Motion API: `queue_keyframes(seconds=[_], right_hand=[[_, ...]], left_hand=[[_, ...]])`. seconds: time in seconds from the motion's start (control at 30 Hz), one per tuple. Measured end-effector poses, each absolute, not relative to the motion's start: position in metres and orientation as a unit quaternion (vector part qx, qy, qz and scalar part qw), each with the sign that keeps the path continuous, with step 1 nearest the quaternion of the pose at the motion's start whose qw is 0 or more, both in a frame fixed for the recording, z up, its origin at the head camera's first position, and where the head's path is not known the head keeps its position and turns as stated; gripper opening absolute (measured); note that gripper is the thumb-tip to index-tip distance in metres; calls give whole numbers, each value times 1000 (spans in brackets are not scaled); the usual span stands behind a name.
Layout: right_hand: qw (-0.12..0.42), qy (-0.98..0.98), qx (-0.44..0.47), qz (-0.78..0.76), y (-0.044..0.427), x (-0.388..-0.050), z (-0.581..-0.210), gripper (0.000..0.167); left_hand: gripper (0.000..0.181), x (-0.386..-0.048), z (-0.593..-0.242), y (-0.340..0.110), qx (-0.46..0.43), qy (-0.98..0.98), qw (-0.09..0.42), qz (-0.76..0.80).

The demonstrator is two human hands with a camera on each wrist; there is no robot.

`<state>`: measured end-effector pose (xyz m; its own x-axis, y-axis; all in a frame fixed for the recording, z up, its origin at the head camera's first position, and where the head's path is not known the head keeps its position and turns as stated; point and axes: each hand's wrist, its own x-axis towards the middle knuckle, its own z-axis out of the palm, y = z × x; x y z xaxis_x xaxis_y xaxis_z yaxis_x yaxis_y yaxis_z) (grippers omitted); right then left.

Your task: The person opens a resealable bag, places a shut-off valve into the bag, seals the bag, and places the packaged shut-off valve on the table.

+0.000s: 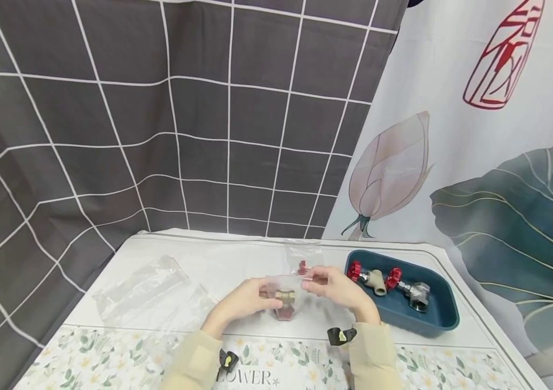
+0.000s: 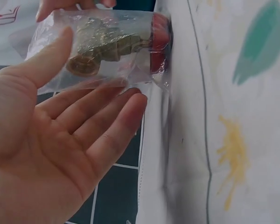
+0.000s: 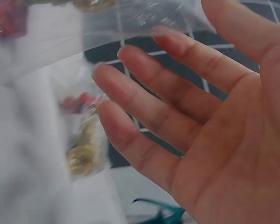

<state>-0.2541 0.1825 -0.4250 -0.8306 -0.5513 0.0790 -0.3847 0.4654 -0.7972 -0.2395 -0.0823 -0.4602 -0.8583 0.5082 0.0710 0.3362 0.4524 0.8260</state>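
A clear plastic bag [image 2: 51,35] holds a brass valve [image 1: 285,296] with a red handle [image 2: 159,42]. My left hand [image 1: 244,299] grips one side of this bag, thumb in front and fingers behind. On the other side, my right hand [image 1: 335,290] pinches the bag's upper edge between thumb and index finger; its other fingers spread loosely in the right wrist view. The bagged valve hangs handle down, close above the white table. Behind it lies a second bagged brass valve [image 3: 81,158], whose red handle [image 1: 303,266] shows beyond my right hand.
At the right stands a dark blue tray [image 1: 403,323] with a tan valve [image 1: 375,281] and a silver valve [image 1: 419,295], both red-handled. Crumpled clear bags [image 1: 145,287] lie at the left. A flowered mat [image 1: 276,355] covers the near table; a grey checked curtain [image 1: 198,157] hangs behind.
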Motion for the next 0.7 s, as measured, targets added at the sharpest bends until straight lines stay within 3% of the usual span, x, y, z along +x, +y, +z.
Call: queue_keyframes(seconds=[0.23, 0.5, 0.7], right_hand=[[130, 822, -235, -501, 182, -248, -445, 32], [109, 805, -220, -540, 170, -243, -462, 15], [79, 804, -216, -548, 164, -240, -466, 12]], left_hand=[[39, -238, -461, -80, 258, 844, 96, 460], [32, -239, -463, -77, 261, 848, 83, 454], [30, -239, -463, -76, 255, 847, 81, 459]])
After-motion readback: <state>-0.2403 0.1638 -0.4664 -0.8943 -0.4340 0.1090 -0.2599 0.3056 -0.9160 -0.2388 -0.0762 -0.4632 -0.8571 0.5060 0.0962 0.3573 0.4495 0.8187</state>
